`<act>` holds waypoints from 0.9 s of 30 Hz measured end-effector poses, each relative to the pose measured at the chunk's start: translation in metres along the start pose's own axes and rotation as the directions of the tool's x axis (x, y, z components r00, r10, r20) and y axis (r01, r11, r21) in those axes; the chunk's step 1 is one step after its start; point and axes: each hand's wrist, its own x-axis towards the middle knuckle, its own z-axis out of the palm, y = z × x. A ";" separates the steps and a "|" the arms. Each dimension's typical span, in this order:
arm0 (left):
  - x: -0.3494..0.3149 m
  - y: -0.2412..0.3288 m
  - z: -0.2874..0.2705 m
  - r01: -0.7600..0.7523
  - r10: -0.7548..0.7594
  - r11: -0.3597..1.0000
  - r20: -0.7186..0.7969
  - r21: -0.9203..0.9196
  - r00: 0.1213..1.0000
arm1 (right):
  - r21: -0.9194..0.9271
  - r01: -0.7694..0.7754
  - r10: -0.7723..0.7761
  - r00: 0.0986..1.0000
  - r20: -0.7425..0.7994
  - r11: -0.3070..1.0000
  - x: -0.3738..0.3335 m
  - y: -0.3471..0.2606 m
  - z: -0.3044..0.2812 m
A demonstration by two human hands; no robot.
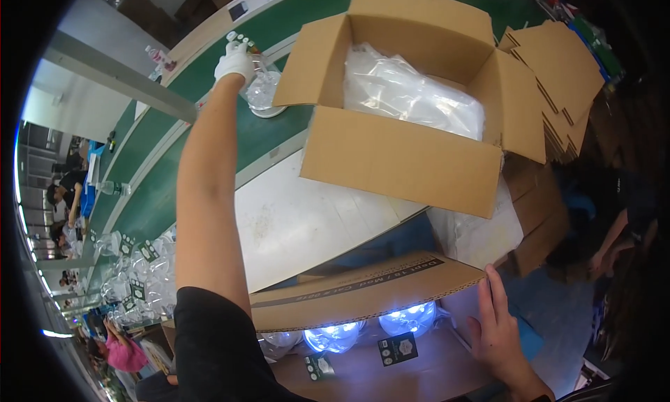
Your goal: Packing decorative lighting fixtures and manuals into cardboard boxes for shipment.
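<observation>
My left hand (236, 61), in a white glove, reaches far forward over the green work surface. Its fingers close at the top of a clear plastic globe (264, 93) in a clear bag with a dark tag; the exact grip is partly hidden. Low on the right, my bare right hand (499, 336) has its fingers stretched out against the corner of an open cardboard carton (349, 287). Inside that carton, below its raised flap, sit bagged globes (335, 337), two glowing bluish white, with dark green cards (398, 350).
A second open carton (401, 158) holding clear plastic bags (412, 98) stands ahead, beside flattened cardboard (558, 81). Many bagged globes (143, 280) crowd the left. A grey post (118, 77) slants across the upper left. People are at the left and right edges.
</observation>
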 end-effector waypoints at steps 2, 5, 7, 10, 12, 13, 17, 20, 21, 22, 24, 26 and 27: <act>0.017 -0.015 -0.013 0.045 -0.011 0.985 0.202 -0.164 0.979 | 0.052 -0.005 0.004 1.000 0.015 0.999 -0.004 0.001 -0.002; 0.014 -0.011 0.004 -0.110 0.112 0.994 0.081 -0.028 0.990 | 0.015 0.020 -0.020 1.000 -0.019 1.000 -0.002 0.001 -0.005; 0.014 -0.017 0.012 -0.086 0.085 0.993 -0.010 -0.079 0.996 | 0.006 0.042 -0.042 0.999 -0.030 0.999 -0.006 0.001 -0.006; -0.015 -0.020 0.024 -0.240 0.222 0.964 -0.154 -0.112 0.963 | 0.018 0.039 -0.039 0.999 -0.029 0.999 0.000 0.002 -0.005; -0.043 -0.035 0.004 -0.222 0.211 0.969 -0.104 -0.111 0.972 | 0.111 0.009 -0.010 1.000 0.004 0.994 0.009 -0.004 -0.009; -0.053 -0.056 -0.014 -0.138 0.127 0.980 -0.080 -0.143 0.989 | 0.205 -0.008 -0.002 0.999 0.047 0.979 0.010 -0.008 -0.015; -0.119 -0.054 -0.051 -0.227 0.163 0.927 -0.225 -0.298 0.961 | 0.404 0.059 -0.035 0.997 -0.067 0.913 0.021 0.030 -0.035; -0.184 -0.086 -0.077 -0.191 0.163 0.941 -0.120 -0.279 0.979 | 0.125 0.253 -0.152 0.835 -0.529 0.959 0.120 0.070 -0.071; -0.204 -0.087 -0.080 -0.150 0.139 0.952 -0.059 -0.267 0.989 | 0.070 0.317 -0.235 0.818 -0.525 0.946 0.164 0.086 -0.074; -0.225 -0.091 -0.083 -0.145 0.142 0.966 -0.030 -0.214 0.989 | 0.112 0.259 -0.194 0.894 -0.404 0.959 0.205 0.101 -0.065; -0.259 -0.112 -0.076 -0.099 0.106 0.984 0.039 -0.146 0.994 | -0.031 0.224 -0.226 0.959 -0.172 0.974 0.278 0.124 -0.036; -0.283 -0.110 -0.069 -0.088 0.109 0.989 0.173 -0.122 0.979 | -0.153 0.231 -0.241 0.969 -0.055 0.961 0.328 0.165 0.000; -0.295 -0.111 -0.067 -0.097 0.124 0.987 0.228 -0.127 0.966 | -0.186 0.277 -0.288 0.957 -0.037 0.943 0.343 0.187 0.015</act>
